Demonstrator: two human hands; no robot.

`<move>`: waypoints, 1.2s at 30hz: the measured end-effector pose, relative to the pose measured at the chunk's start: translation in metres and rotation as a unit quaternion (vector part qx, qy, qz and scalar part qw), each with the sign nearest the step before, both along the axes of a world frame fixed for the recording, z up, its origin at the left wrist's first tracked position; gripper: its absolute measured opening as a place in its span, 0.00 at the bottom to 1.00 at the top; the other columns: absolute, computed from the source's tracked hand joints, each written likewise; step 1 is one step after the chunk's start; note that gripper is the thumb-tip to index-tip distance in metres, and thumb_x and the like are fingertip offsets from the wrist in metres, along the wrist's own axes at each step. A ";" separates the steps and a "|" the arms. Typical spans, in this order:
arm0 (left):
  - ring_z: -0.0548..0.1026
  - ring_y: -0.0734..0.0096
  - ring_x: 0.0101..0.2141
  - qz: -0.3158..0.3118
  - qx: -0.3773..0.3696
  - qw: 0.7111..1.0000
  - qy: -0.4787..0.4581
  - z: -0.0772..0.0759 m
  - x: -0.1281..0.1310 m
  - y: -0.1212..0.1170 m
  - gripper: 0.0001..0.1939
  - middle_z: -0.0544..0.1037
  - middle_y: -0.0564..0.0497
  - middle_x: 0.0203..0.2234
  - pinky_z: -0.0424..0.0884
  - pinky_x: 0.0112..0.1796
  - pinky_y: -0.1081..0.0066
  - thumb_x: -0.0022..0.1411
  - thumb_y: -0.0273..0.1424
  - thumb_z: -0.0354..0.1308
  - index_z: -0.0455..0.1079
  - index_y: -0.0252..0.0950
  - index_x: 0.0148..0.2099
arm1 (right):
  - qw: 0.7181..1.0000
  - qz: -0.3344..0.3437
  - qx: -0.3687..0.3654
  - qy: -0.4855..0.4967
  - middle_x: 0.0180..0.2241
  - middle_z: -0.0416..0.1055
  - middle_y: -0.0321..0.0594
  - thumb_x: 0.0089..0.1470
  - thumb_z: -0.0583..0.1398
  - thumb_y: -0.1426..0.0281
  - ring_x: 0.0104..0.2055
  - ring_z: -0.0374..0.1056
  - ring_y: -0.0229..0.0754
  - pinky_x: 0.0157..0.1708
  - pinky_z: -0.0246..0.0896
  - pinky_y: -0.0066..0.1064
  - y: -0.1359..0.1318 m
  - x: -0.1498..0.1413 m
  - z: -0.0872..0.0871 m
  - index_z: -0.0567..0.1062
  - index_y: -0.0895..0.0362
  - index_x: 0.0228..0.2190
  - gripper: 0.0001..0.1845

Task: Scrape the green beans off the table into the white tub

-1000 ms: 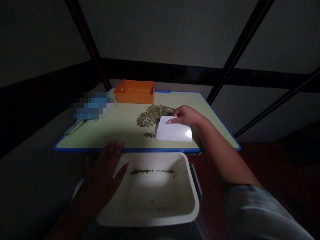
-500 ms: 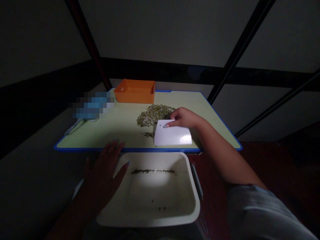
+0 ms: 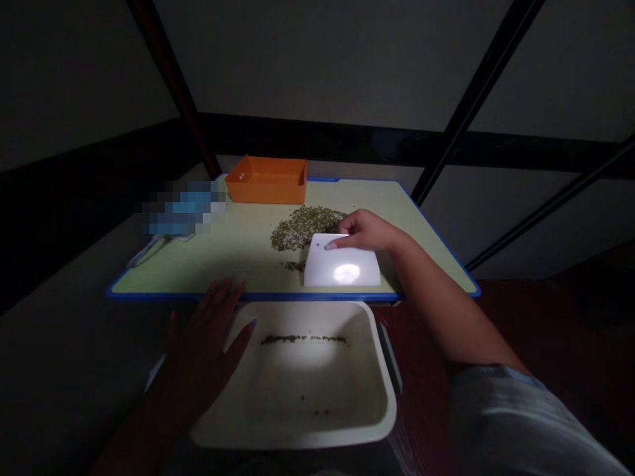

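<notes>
My right hand (image 3: 367, 230) grips a white plastic scraper (image 3: 327, 268) by its upper edge, thumb on the near face. The scraper leans on the table close to the front edge, with a bright glare on it. Small green beans, like mung beans (image 3: 302, 228), lie in a loose spread behind and left of it; some are hidden by the scraper and hand. My left hand (image 3: 208, 330), fingers spread, rests at the table's front edge and the left rim of a white basin (image 3: 381, 410). Inside the basin, a thin line of beans lies along the far side, with several loose ones nearer.
An orange tray (image 3: 268, 192) stands at the back left of the pale table (image 3: 238, 264), which has a blue edge. Left of it lies a blurred-out blue item (image 3: 186, 208) with a pale cord or strap. Dark-framed wall panels rise behind the table.
The scraper has tilted slightly, and its glare has shifted left and grown brighter. A small speck now shows above the bean line in the basin. My left hand stays in place.
</notes>
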State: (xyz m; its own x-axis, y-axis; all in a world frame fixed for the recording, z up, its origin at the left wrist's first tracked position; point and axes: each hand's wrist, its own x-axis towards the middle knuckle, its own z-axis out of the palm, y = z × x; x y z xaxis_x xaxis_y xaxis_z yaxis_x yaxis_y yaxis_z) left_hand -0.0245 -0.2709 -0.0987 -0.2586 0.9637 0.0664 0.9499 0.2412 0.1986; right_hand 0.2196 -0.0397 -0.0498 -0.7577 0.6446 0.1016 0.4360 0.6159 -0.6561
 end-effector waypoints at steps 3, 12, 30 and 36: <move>0.48 0.59 0.67 0.001 0.001 1.000 0.002 0.000 0.000 0.000 0.32 0.51 0.49 0.68 0.44 0.62 0.37 0.64 0.46 0.32 0.49 0.42 0.67 | 0.999 -0.044 0.022 -0.007 0.14 0.49 0.27 0.43 0.64 0.51 0.21 0.45 0.30 0.24 0.36 0.30 0.006 0.006 -0.001 0.59 0.56 0.15 0.27; 0.48 0.60 0.67 -0.007 0.006 1.000 0.007 -0.006 -0.004 -0.001 0.31 0.50 0.50 0.68 0.43 0.62 0.37 0.65 0.46 0.33 0.47 0.44 0.67 | 0.994 -0.089 0.053 -0.037 0.15 0.55 0.29 0.43 0.63 0.50 0.21 0.48 0.31 0.25 0.36 0.31 0.012 0.013 -0.001 0.64 0.57 0.17 0.25; 0.48 0.59 0.67 -0.004 -0.001 1.000 0.004 -0.002 -0.002 0.000 0.32 0.51 0.49 0.68 0.45 0.62 0.36 0.64 0.46 0.32 0.49 0.42 0.67 | 0.996 -0.058 0.052 -0.034 0.15 0.54 0.29 0.45 0.63 0.51 0.22 0.47 0.32 0.25 0.37 0.31 0.010 0.007 -0.003 0.63 0.57 0.16 0.25; 0.47 0.60 0.67 -0.009 0.004 1.000 0.004 -0.006 -0.004 0.000 0.31 0.50 0.50 0.68 0.44 0.62 0.37 0.65 0.46 0.33 0.47 0.44 0.67 | 0.996 -0.064 0.056 -0.028 0.14 0.54 0.29 0.44 0.63 0.51 0.21 0.47 0.31 0.25 0.37 0.31 0.010 0.007 -0.003 0.63 0.57 0.16 0.25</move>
State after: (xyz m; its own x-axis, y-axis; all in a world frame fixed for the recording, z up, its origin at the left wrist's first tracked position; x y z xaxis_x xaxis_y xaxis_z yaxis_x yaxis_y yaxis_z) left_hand -0.0280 -0.2705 -0.1045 -0.2409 0.9675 0.0772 0.9557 0.2226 0.1925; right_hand 0.2267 -0.0300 -0.0529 -0.6762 0.7238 0.1372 0.5505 0.6203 -0.5587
